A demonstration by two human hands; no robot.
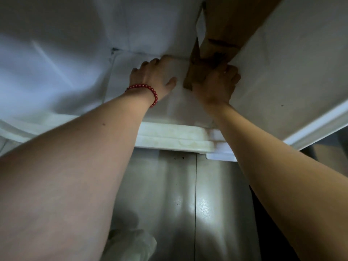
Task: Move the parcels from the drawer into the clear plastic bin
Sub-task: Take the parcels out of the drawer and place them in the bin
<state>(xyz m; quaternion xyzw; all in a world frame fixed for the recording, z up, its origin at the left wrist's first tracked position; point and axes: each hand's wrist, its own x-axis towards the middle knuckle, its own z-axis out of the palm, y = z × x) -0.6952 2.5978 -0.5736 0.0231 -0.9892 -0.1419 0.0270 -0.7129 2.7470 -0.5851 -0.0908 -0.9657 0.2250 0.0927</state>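
Observation:
I look down into a white drawer [169,137] pulled out toward me. A flat white parcel [175,106] lies inside it. My left hand [154,78], with a red bead bracelet on the wrist, lies on this parcel with its fingers curled over the far edge. A long brown cardboard parcel [226,25] slants from the top of the view down into the drawer. My right hand [216,85] grips its lower end. The clear plastic bin is not in view.
A white panel [286,72] slopes along the right side of the drawer. White sheeting or wall [47,63] fills the left. Below the drawer lies glossy grey floor [178,204] with a crumpled plastic bag [131,243] near the bottom edge.

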